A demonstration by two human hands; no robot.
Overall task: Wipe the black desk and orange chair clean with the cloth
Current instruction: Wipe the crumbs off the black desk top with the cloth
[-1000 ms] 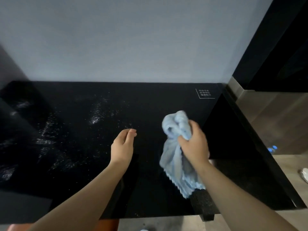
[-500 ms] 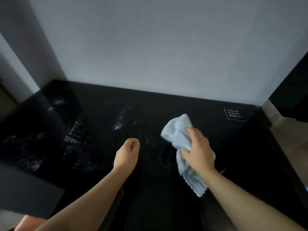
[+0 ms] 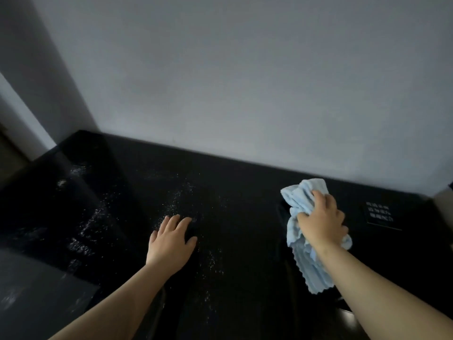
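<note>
The black glossy desk (image 3: pixel 245 217) fills the lower half of the view, speckled with white dust across its left and middle. My left hand (image 3: pixel 171 241) lies flat on the desk with fingers spread, among the dust specks. My right hand (image 3: pixel 321 222) grips a bunched light blue cloth (image 3: pixel 304 256) over the right part of the desk; the cloth's top sticks up past my fingers and its tail hangs down toward the surface. The orange chair is out of view.
A grey wall (image 3: pixel 245 82) rises straight behind the desk. A small white-lettered label (image 3: pixel 378 212) sits on the desk's far right. The desk's left end (image 3: pixel 36 173) drops off beside a lighter wall edge.
My left hand has turned from edge-on to flat, palm down on the desk. My right hand has carried the cloth to the right. The view has tilted up and left.
</note>
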